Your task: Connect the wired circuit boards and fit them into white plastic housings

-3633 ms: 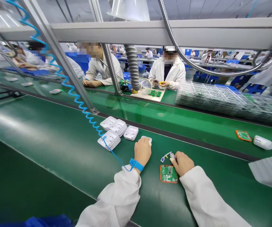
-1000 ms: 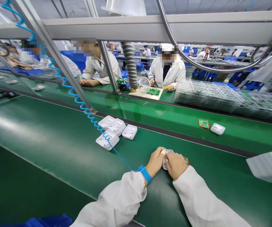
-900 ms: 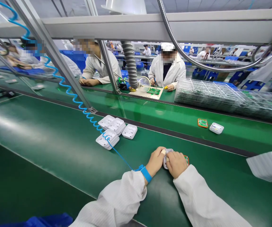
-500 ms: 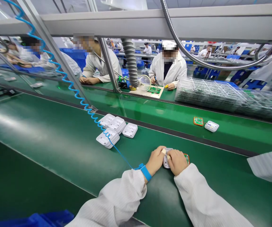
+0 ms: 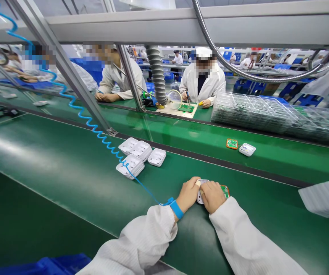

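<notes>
My left hand (image 5: 189,195), with a blue wrist strap (image 5: 176,209) on its wrist, grips the left edge of a white plastic housing (image 5: 200,198). Bent over the same housing are the closed fingers of my right hand (image 5: 213,196); they hide most of its inside. A green circuit board with an orange rim (image 5: 225,191) shows at the right hand's far side, partly covered by it. Whether the right fingers pinch some small part cannot be seen. Stacked white housings (image 5: 130,167) lie on the green surface to the left.
On the far green belt lie another circuit board (image 5: 232,144) and an open white housing (image 5: 247,149). Clear trays (image 5: 250,110) are stacked at the back right. A blue coiled cord (image 5: 95,131) runs to my wrist. Co-workers in white coats (image 5: 214,78) sit opposite.
The board and housing on the far belt have shifted left. My right fingers have moved slightly over the housing, while my left hand stays put. The blue cord has swung left.
</notes>
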{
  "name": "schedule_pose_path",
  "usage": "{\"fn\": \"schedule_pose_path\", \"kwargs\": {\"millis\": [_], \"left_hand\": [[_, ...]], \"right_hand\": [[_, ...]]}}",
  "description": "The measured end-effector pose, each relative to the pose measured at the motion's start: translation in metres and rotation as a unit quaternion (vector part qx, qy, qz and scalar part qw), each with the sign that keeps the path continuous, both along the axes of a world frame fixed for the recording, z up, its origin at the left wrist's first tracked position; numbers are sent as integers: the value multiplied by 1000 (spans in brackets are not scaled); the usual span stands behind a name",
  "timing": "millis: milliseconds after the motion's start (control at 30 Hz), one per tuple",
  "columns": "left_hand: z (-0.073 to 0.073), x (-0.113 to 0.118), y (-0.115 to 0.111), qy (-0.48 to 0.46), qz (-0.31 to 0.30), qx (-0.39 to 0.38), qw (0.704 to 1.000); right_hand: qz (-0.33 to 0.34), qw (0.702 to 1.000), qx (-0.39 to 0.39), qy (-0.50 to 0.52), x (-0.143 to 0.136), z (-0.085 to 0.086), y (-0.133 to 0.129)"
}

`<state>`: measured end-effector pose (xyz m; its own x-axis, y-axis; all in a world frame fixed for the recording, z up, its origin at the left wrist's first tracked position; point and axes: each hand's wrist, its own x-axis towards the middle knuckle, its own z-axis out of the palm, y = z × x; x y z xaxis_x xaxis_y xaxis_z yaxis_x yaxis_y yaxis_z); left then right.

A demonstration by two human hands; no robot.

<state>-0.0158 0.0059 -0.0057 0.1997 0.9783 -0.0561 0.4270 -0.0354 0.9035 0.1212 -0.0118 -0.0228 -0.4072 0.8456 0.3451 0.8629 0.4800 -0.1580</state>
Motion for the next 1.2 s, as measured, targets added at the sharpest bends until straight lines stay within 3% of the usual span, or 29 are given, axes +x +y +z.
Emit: {"fn": "schedule_pose_path", "kwargs": {"millis": [167, 367, 533, 600, 733, 800, 933, 1200], "left_hand": [[0, -2, 4, -14, -10, -4, 1000], [-1, -11, 14, -21, 24, 19, 999], [4, -14, 14, -9, -14, 35, 999], [8, -15, 13, -1, -33, 39, 999], [15, -15, 11, 8, -75, 60, 995], [17, -14, 10, -6, -104, 79, 991], [17, -12, 8, -20, -121, 107, 987], [14, -9, 6, 29, -101, 115, 988]], "right_hand": [[-12, 1000, 6, 19, 5, -4, 2], [-17, 999, 32, 37, 18, -10, 5], [-9, 1000, 24, 17, 15, -10, 5], [-32, 999, 5, 23, 14, -5, 5], [-148, 986, -59, 49, 16, 6, 7], [-119, 984, -114, 68, 20, 10, 10], [11, 976, -194, 102, 21, 13, 11], [-71, 968, -213, 115, 9, 19, 2]]}}
